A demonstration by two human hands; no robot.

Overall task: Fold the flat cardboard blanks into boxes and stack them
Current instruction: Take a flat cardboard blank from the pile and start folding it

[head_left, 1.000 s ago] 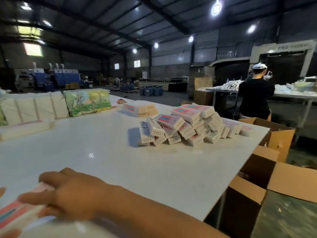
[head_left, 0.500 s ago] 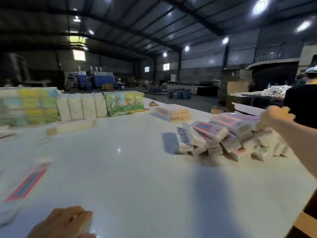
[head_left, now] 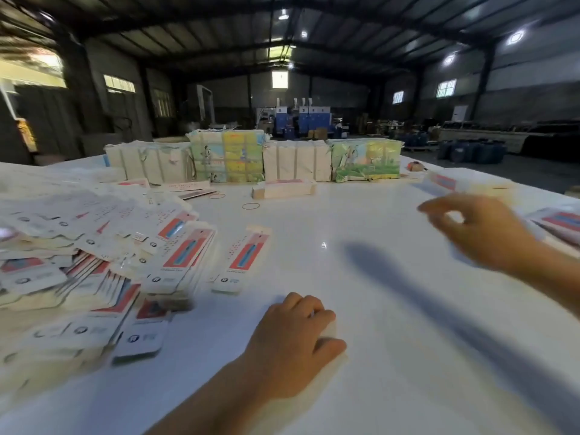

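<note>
A dim warehouse surrounds the white worktop [head_left: 361, 309]. The flat blanks [head_left: 94, 262] lie heaped to the left, and one loose blank [head_left: 241, 259] points away from the person, just beyond the left hand [head_left: 295, 340], the nearer one, its fingers curled on the surface, apparently empty. The right hand [head_left: 483, 230] hovers, blurred, fingers loosely parted, empty.

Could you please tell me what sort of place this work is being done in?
Probably a factory or warehouse hall: a high metal truss roof, blue machines at the far end, and bundled packs on a long white table.
</note>
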